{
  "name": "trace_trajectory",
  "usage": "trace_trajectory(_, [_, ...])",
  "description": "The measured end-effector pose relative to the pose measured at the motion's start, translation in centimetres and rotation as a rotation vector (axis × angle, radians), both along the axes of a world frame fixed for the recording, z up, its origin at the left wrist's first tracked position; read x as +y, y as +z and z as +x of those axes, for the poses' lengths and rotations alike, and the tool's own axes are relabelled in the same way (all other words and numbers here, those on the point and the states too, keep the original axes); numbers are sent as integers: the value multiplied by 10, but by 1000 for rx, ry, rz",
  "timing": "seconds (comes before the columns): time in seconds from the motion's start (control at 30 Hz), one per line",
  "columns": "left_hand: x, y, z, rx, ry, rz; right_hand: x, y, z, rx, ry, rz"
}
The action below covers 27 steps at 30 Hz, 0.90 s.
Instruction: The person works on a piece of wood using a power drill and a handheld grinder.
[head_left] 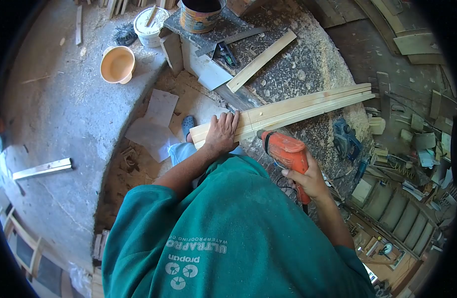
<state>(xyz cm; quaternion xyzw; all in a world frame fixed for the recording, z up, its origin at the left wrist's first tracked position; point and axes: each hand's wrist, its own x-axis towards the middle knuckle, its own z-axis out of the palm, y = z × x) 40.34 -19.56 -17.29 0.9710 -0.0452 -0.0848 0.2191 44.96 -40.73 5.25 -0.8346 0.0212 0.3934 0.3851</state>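
Observation:
My left hand (pixel 222 131) lies over the near end of a long pale wooden board (pixel 298 108), fingers across its top, gripping it. The piece looks like narrow boards stacked or grooved lengthwise, with pencil lines across it and a small light spot on its face. My right hand (pixel 310 176) is wrapped round the handle of an orange power drill (pixel 287 150). The drill's black nose points at the board's near side, just right of my left hand. Whether a bit enters the wood is hidden.
A paint-spattered worktable (pixel 300 64) holds another wooden strip (pixel 262 60), a metal square (pixel 238 36), a large tin (pixel 201 20) and a blue power tool (pixel 346 139). On the concrete ledge left stand an orange bowl (pixel 118 65) and a white tub (pixel 150 31). Offcuts and shelving lie right.

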Motion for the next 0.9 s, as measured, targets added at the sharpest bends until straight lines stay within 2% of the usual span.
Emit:
trace_trajectory(0.1, [-1, -2, -1, -19, 6, 8, 12, 14, -1, 76, -87, 29])
trace_trajectory(0.2, [-1, -3, -1, -25, 9, 7, 5, 8, -4, 19, -108, 76])
trace_trajectory(0.6, [-1, -5, 0, -22, 1, 9, 16, 64, -6, 93, -220, 12])
trace_trajectory(0.9, [0, -1, 1, -9, 14, -20, 17, 50, -8, -5, -168, 56])
